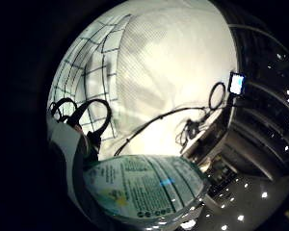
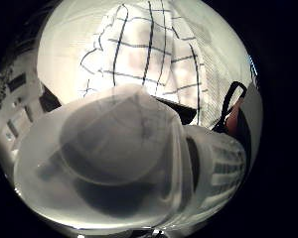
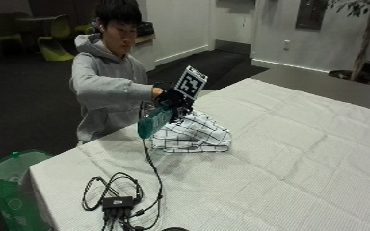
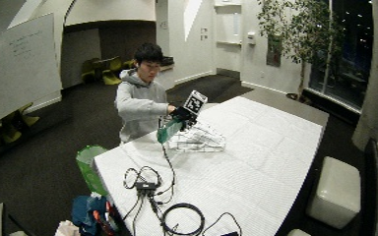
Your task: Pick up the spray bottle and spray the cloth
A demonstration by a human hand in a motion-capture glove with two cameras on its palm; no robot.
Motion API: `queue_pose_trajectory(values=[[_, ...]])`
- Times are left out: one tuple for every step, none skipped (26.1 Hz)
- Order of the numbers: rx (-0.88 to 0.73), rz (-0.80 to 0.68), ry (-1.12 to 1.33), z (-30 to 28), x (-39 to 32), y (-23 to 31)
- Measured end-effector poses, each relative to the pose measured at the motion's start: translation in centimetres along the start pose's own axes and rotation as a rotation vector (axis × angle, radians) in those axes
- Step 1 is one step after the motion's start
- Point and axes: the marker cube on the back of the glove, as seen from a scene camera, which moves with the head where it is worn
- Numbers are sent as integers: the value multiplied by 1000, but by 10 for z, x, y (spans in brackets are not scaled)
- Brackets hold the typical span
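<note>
My gloved right hand (image 3: 171,98) grips the green spray bottle (image 3: 155,122) and holds it tilted in the air above the checked cloth (image 3: 191,134). The cloth, white with dark lines, lies bunched on the table near the person's edge. In the thumb side palm view the bottle's pale spray head (image 2: 114,163) fills the foreground, with the cloth (image 2: 144,54) beyond it. The little finger side palm view shows the bottle's printed label (image 1: 144,185) close to the palm and the cloth (image 1: 91,67) lying past it on the table.
A white tablecloth covers the table (image 3: 287,159). A black box with coiled cables (image 3: 117,199) lies near the table's front corner, and a cable runs from it up to the hand. A green bin (image 3: 8,185) stands on the floor beside that corner.
</note>
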Motion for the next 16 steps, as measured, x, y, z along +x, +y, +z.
queue_pose_trajectory(values=[[3, 4, -15, -4, -1, 1], [10, 10, -34, -11, -3, 3], [18, 15, -48, -18, -4, 5], [28, 13, -46, -25, -3, 8], [37, 5, -32, -33, -1, 11], [46, -8, -13, -39, 2, 14], [53, -21, 2, -45, 4, 17], [59, -31, 9, -50, 5, 19], [62, -37, 15, -54, 5, 21], [63, -38, 23, -57, 5, 23], [61, -35, 31, -59, 5, 23], [55, -25, 29, -59, 5, 22], [45, -5, 12, -58, 2, 21], [33, 24, -16, -56, -1, 18], [19, 55, -43, -53, -6, 14], [5, 81, -60, -48, -10, 9]])
